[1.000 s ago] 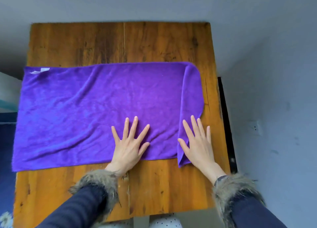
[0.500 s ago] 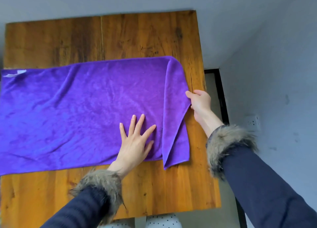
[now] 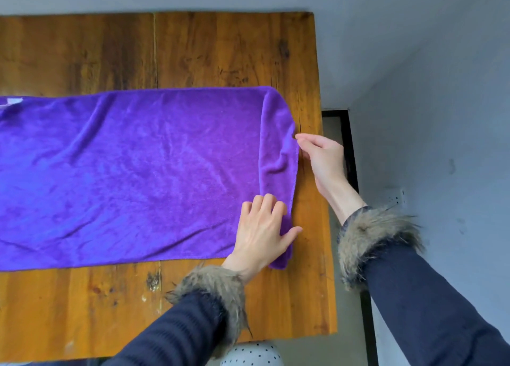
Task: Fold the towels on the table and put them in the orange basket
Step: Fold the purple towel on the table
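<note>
A purple towel (image 3: 143, 170) lies spread across the wooden table (image 3: 193, 51), its right end folded over into a narrow flap. My left hand (image 3: 262, 233) grips the near right corner of that flap, fingers curled into the cloth and thumb out over the edge. My right hand (image 3: 323, 158) pinches the towel's right edge about halfway along. A small white label (image 3: 12, 101) shows at the towel's far left corner. The towel's left end runs out of view. No orange basket is in view.
The table's right edge (image 3: 325, 200) runs close to a grey wall (image 3: 441, 145) with a dark strip between them. Bare wood lies beyond and in front of the towel. A white dotted object (image 3: 251, 354) sits below the near table edge.
My left hand slid right from lying flat on the towel and now grips the near right corner. My right hand left the towel's near corner and now pinches the right edge.
</note>
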Motion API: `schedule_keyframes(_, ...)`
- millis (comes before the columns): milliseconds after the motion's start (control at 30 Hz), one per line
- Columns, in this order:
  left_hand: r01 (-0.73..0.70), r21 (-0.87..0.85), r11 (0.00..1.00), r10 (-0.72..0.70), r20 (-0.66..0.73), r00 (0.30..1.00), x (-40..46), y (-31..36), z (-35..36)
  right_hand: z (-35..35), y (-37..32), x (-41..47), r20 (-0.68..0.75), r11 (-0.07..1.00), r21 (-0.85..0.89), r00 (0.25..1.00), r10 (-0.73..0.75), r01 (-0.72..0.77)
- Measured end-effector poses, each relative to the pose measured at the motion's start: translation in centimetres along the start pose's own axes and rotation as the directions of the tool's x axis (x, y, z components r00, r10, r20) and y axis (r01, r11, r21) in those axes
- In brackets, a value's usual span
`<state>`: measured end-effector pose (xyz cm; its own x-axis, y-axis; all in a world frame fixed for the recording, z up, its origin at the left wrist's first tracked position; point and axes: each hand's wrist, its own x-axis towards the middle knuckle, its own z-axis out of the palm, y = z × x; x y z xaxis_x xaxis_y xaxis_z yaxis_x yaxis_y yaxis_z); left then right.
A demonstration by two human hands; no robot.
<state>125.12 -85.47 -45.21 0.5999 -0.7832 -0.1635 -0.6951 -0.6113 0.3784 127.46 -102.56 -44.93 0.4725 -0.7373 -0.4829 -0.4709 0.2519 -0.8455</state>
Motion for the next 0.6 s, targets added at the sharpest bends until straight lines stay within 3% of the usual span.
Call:
schedule_keyframes(67, 0.023, 0.041, 0.999, -0.025, 0.049, 0.998, 0.0, 0.6, 0.3, 0.4, 0.1, -0.2, 0.066, 0.996, -0.052, 0.995, -0.069, 0.072)
schedule_keyframes(233, 0.039, 0.093, 0.995, -0.05, 0.115, 0.992, -1.3, 0.1, 0.4, 0.2, 1.1, 0.6, 0.041, 0.938, -0.304, 0.986, -0.161, 0.166)
schedule_keyframes(400, 0.104, 0.121, 0.987, -0.116, 0.103, 0.988, -2.3, 0.9, 1.1, 0.2, 2.0, 1.3, 0.269, 0.702, -0.555, 0.895, -0.356, 0.446)
schedule_keyframes(500, 0.144, 0.189, 0.971, -0.175, 0.158, 0.972, -2.0, 1.9, 1.5, 0.5, 1.9, 1.7, 0.316, 0.609, -0.627, 0.874, -0.369, 0.485)
schedule_keyframes(600, 0.108, 0.199, 0.974, -0.141, 0.157, 0.978, -1.8, 1.7, 1.1, 0.6, 1.4, 1.8, 0.326, 0.557, -0.641, 0.844, -0.425, 0.528)
